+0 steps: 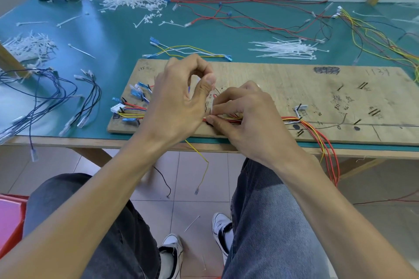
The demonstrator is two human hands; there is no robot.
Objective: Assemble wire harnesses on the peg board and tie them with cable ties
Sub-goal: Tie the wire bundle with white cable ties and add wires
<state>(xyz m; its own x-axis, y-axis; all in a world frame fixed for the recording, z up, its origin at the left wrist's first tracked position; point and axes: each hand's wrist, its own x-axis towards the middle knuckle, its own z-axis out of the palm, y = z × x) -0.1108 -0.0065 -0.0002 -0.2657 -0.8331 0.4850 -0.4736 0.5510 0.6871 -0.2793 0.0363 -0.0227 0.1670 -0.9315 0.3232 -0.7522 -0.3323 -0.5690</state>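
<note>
Left hand [179, 99]: thumb and forefinger pinch the upper end of the thin white plastic cable tie [211, 106].
Right hand [244, 115]: pinches its lower end at the red-and-yellow wire bundle [291, 118] — on the flat wooden peg board [272, 79].
Hidden: tie's head, behind fingers.

The peg board [260, 77] is bare wood — dull and rough. The table top [108, 36] is smooth, matt green. The cable ties [284, 49] are white plastic — the wires [289, 118] have plastic coats.
</note>
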